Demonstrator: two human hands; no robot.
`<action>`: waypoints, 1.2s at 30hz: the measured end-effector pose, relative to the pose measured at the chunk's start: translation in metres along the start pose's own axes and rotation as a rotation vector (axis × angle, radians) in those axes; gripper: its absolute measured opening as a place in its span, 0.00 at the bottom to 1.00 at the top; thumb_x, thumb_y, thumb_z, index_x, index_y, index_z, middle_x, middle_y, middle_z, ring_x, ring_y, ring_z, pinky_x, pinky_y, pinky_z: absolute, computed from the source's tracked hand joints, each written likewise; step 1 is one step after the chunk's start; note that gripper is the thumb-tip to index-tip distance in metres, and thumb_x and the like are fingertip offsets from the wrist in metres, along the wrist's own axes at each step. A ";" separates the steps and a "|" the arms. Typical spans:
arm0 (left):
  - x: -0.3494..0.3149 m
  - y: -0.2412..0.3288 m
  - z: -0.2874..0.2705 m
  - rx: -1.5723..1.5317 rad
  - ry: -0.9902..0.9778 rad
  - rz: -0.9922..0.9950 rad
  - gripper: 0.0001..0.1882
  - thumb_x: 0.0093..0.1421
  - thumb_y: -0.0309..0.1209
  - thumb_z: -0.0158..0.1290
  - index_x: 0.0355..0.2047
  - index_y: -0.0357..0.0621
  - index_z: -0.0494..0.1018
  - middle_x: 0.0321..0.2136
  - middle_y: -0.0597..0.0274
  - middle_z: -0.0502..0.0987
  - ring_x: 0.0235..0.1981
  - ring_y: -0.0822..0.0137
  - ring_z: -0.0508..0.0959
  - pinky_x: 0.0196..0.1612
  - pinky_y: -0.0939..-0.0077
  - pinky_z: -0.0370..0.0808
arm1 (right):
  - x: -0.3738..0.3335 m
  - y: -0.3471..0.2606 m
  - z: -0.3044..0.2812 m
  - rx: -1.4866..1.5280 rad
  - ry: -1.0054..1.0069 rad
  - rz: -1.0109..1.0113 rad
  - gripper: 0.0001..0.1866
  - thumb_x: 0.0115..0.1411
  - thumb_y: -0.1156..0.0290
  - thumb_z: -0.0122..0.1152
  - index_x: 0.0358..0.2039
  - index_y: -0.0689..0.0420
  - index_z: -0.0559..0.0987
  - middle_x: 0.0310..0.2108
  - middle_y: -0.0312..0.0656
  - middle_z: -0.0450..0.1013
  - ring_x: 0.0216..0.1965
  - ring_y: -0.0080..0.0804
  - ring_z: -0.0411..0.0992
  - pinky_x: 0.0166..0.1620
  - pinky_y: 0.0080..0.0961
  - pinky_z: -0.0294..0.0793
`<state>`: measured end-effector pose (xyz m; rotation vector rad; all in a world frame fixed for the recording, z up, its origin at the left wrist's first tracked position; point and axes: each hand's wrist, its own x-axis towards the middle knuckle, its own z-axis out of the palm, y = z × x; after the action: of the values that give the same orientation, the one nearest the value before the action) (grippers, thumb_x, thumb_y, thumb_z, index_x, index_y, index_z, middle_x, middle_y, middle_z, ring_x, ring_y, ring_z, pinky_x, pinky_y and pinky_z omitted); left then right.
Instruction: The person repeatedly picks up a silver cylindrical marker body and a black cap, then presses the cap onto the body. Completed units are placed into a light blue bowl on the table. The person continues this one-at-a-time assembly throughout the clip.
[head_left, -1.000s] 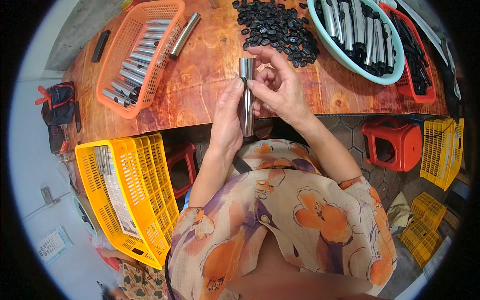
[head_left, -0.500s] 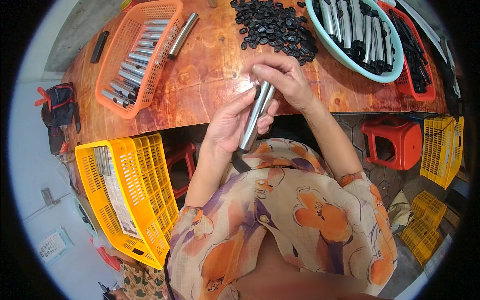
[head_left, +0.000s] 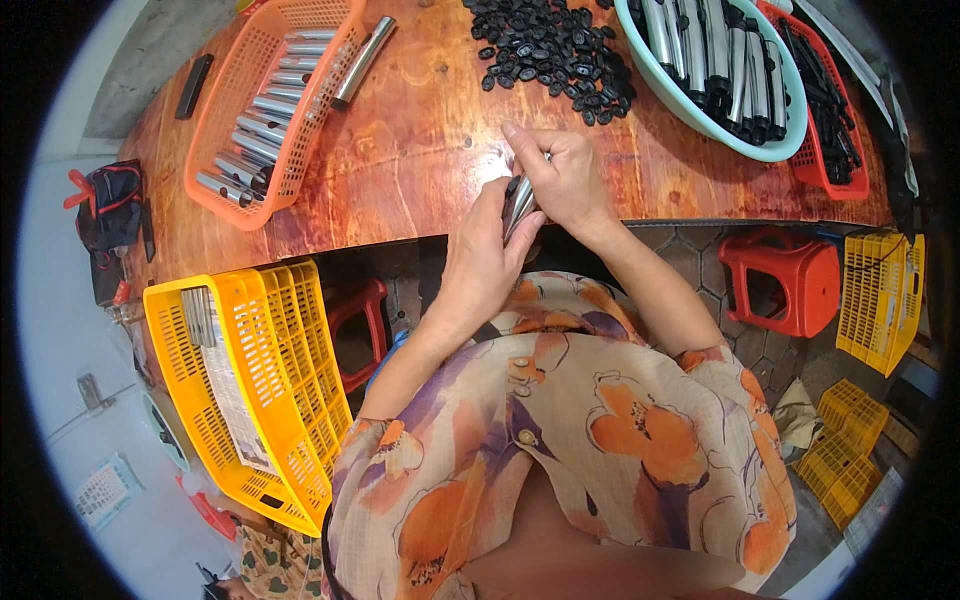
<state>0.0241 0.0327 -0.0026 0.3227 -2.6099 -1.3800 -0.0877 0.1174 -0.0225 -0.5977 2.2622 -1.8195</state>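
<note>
Near the table's front edge, a shiny silver metal tube point(head_left: 520, 205) with a black piece at its upper part is mostly covered by my fingers. My left hand point(head_left: 478, 255) wraps round its lower part, thumb along the side. My right hand point(head_left: 568, 185) is closed over its upper end, with the fingers curled and the thumb pointing up and to the left. Beyond the hands, a pile of small black oval plastic pieces point(head_left: 550, 55) lies on the wooden table point(head_left: 420, 150).
An orange basket point(head_left: 278, 195) of silver tubes stands at the left, a loose tube point(head_left: 363, 62) beside it. At the far right are a light-blue basin point(head_left: 690, 108) of tubes with black ends and a red basket point(head_left: 850, 185) of black parts. A yellow crate point(head_left: 270, 400) stands lower left.
My left hand has turned over the tube, and its lower end no longer shows. The right hand has come down and closed round the upper end.
</note>
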 end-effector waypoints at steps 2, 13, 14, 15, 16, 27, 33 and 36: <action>-0.005 0.000 0.000 0.033 0.029 0.027 0.17 0.58 0.31 0.54 0.45 0.37 0.66 0.31 0.45 0.74 0.31 0.51 0.77 0.34 0.66 0.73 | 0.000 0.004 0.000 -0.035 -0.067 -0.105 0.22 0.59 0.63 0.56 0.13 0.65 0.73 0.09 0.46 0.64 0.12 0.28 0.63 0.19 0.30 0.61; -0.024 -0.027 0.007 -0.408 -0.151 -0.226 0.12 0.60 0.29 0.51 0.43 0.39 0.67 0.25 0.56 0.74 0.22 0.65 0.75 0.25 0.72 0.70 | -0.002 0.008 -0.006 -0.314 -0.339 -0.372 0.20 0.56 0.62 0.59 0.13 0.61 0.72 0.14 0.44 0.68 0.17 0.39 0.67 0.24 0.32 0.65; -0.027 -0.031 0.007 -0.602 -0.190 -0.326 0.09 0.63 0.31 0.48 0.41 0.40 0.67 0.23 0.64 0.72 0.20 0.77 0.69 0.21 0.80 0.66 | -0.005 0.007 -0.001 -0.360 -0.288 -0.414 0.19 0.55 0.61 0.60 0.15 0.60 0.72 0.15 0.43 0.68 0.19 0.39 0.68 0.25 0.32 0.66; -0.029 -0.034 0.007 -0.732 -0.185 -0.401 0.09 0.64 0.32 0.47 0.40 0.40 0.68 0.23 0.65 0.71 0.19 0.78 0.68 0.21 0.82 0.65 | -0.006 0.005 0.004 -0.407 -0.235 -0.457 0.18 0.55 0.59 0.60 0.16 0.60 0.73 0.16 0.43 0.68 0.21 0.39 0.68 0.26 0.32 0.66; -0.031 -0.036 0.006 -0.863 -0.180 -0.477 0.09 0.64 0.33 0.46 0.40 0.41 0.68 0.23 0.67 0.70 0.19 0.78 0.67 0.21 0.84 0.64 | -0.006 -0.009 0.004 -0.398 -0.236 -0.446 0.17 0.53 0.57 0.62 0.21 0.58 0.74 0.21 0.41 0.69 0.28 0.39 0.69 0.31 0.33 0.67; -0.043 -0.046 -0.005 -1.104 -0.115 -0.658 0.13 0.64 0.41 0.46 0.30 0.44 0.68 0.19 0.68 0.68 0.16 0.78 0.66 0.18 0.85 0.62 | -0.002 -0.001 0.072 -0.751 -0.228 -0.543 0.11 0.50 0.61 0.62 0.25 0.55 0.76 0.29 0.41 0.68 0.37 0.38 0.66 0.40 0.35 0.61; -0.046 -0.050 -0.006 -1.084 -0.128 -0.703 0.15 0.63 0.41 0.47 0.28 0.43 0.69 0.15 0.68 0.67 0.14 0.77 0.65 0.17 0.84 0.61 | 0.001 0.006 0.090 -0.661 -0.321 -0.599 0.10 0.50 0.66 0.60 0.33 0.55 0.76 0.34 0.43 0.67 0.41 0.39 0.64 0.42 0.37 0.61; -0.042 -0.049 -0.010 -1.077 -0.136 -0.718 0.15 0.63 0.41 0.47 0.28 0.42 0.69 0.15 0.68 0.67 0.15 0.76 0.65 0.17 0.83 0.61 | 0.005 0.005 0.090 -0.567 -0.378 -0.546 0.12 0.50 0.66 0.60 0.34 0.57 0.75 0.37 0.44 0.65 0.43 0.40 0.63 0.44 0.38 0.61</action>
<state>0.0721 0.0087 -0.0398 1.0206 -1.4452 -2.8059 -0.0587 0.0359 -0.0482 -1.6291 2.4689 -1.0416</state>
